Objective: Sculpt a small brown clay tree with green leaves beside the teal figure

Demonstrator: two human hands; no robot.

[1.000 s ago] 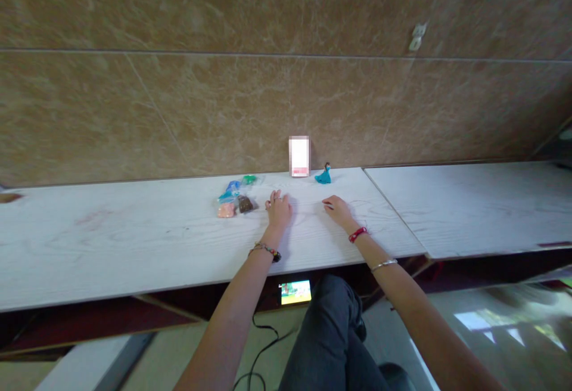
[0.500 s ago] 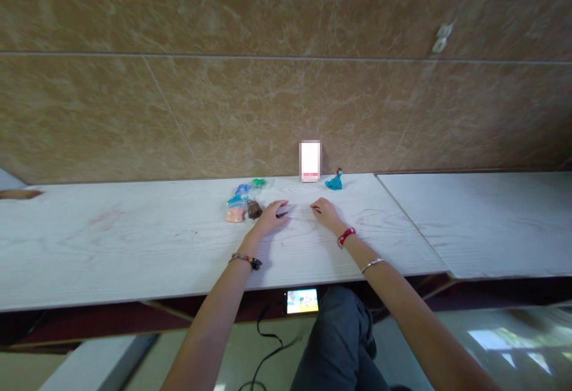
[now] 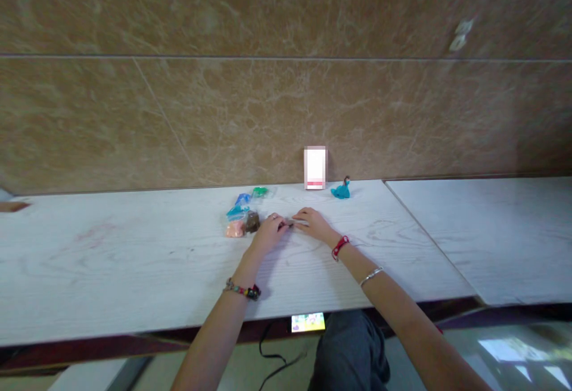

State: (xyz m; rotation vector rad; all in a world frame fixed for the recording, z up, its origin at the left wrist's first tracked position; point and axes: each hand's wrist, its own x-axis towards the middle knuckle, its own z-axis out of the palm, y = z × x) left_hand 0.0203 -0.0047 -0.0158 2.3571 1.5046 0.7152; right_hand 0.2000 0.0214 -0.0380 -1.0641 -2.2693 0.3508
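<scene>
My left hand (image 3: 269, 231) is over the white tabletop, its fingers closed in a pinch on a small dark piece (image 3: 290, 223), too small to name surely. From the other side my right hand (image 3: 315, 224) meets it, thumb and fingertips closing around the same piece. Left of my left hand lies a bag of brown clay-like material (image 3: 252, 222), with a peach-coloured bag (image 3: 235, 228) beside it. Behind those are a light-blue bag (image 3: 238, 209), a darker blue bag (image 3: 243, 199) and a green lump in clear wrap (image 3: 260, 192). A small figurine in a teal dress (image 3: 341, 190) stands beyond my right hand.
A bright white upright panel, blurred out (image 3: 316, 167), leans at the brown marbled wall (image 3: 250, 111). Below the front edge of the table (image 3: 134, 284) a lit phone (image 3: 308, 322) with a black cable sits near my knee. A wall socket (image 3: 461, 34) is at upper right.
My hands have come together, from apart to meeting at the small dark piece. The view has shifted slightly, and the figurine and bags stay in place on the table.
</scene>
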